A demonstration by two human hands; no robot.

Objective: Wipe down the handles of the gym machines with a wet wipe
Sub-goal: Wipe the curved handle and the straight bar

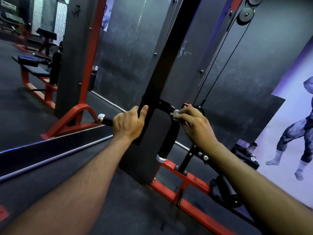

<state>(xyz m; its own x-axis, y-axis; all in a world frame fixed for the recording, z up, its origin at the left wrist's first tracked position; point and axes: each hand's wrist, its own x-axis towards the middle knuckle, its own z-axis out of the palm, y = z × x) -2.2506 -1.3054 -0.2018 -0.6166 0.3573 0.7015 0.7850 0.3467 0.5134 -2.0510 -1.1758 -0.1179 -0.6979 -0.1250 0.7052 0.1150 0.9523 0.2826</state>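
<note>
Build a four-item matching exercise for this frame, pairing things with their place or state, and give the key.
Things:
1. left hand
2. right hand
3. wet wipe
4. cable pulley

Places or states:
A. bunched white against the bar's curved bend
B. top right, with black cables running down from it
C. wrapped round the black grip beside a chrome end cap
D. pinching the wipe onto the bar

Pairs: 1-C, 2-D, 3-A, 4-B
</note>
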